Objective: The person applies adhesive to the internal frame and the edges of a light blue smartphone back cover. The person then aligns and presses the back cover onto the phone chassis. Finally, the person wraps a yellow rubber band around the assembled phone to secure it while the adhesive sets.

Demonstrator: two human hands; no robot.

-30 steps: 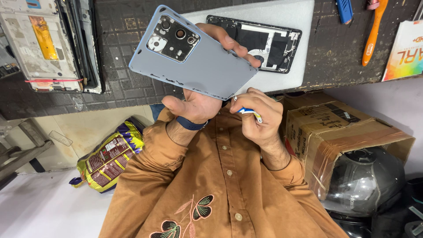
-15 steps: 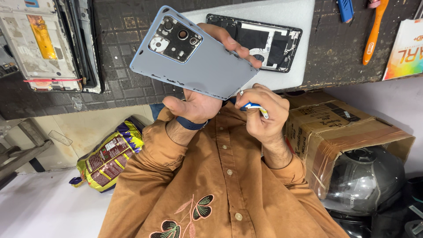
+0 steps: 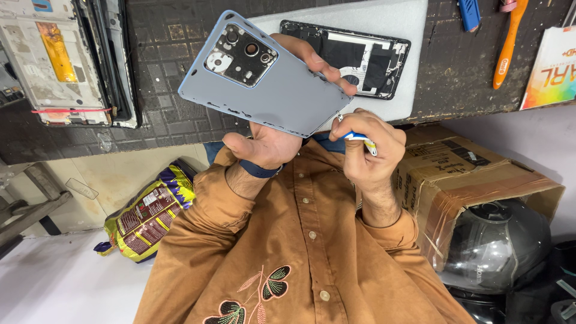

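We work over a dark tiled bench [image 3: 162,72] bearing a white mat [image 3: 384,18], an opened phone [image 3: 354,57] and a stripped frame [image 3: 54,66]; a cardboard box [image 3: 474,174] sits on the floor. Our left hand [image 3: 270,141] fingers grasp the grey back cover [image 3: 270,84], held above the bench edge. Our right hand [image 3: 369,153] fingers are clenched round a small blue-and-white tool [image 3: 359,138], mostly hidden. Since a second ago, the cover has barely shifted.

Bright even light, soft shadows, sharp, slight edge distortion.
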